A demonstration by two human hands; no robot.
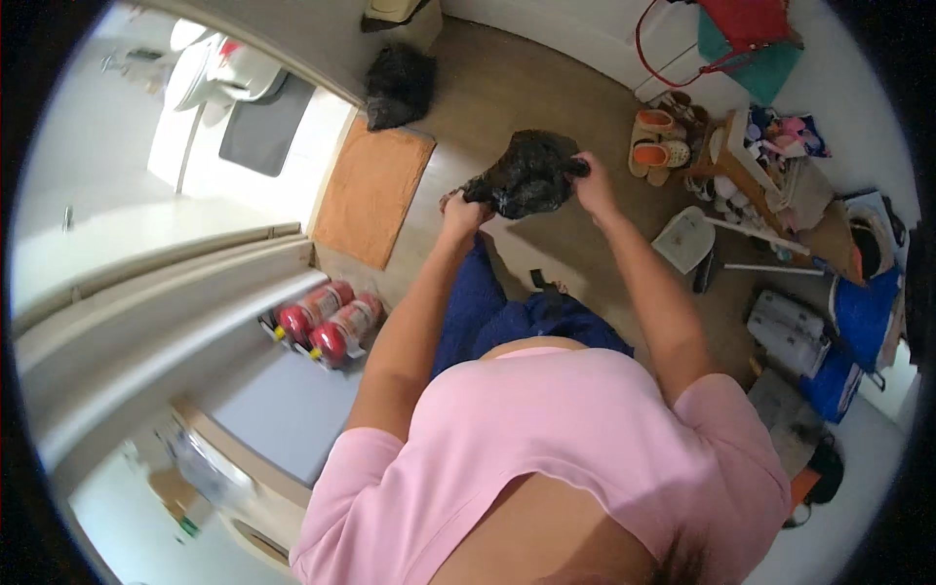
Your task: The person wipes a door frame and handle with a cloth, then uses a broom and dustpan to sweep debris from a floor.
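A black plastic bag [534, 172] hangs stretched between my two hands, above the brown floor and in front of my legs. My left hand [466, 213] grips its left end, and crumpled material shows beside the fingers. On the other side my right hand [592, 186] is closed round a bunched, dark end of the bag. Whether the bag has anything inside cannot be told. A second black plastic bag [401, 84] rests on the floor further off, near the doorway's corner.
An orange mat [376, 191] lies at the bathroom doorway. Two red fire extinguishers [347, 329] lie at the left. Clogs [654, 153], a cluttered wooden shoe rack [731, 150], a long-handled dustpan [685, 238] and a grey case [788, 333] line the right side.
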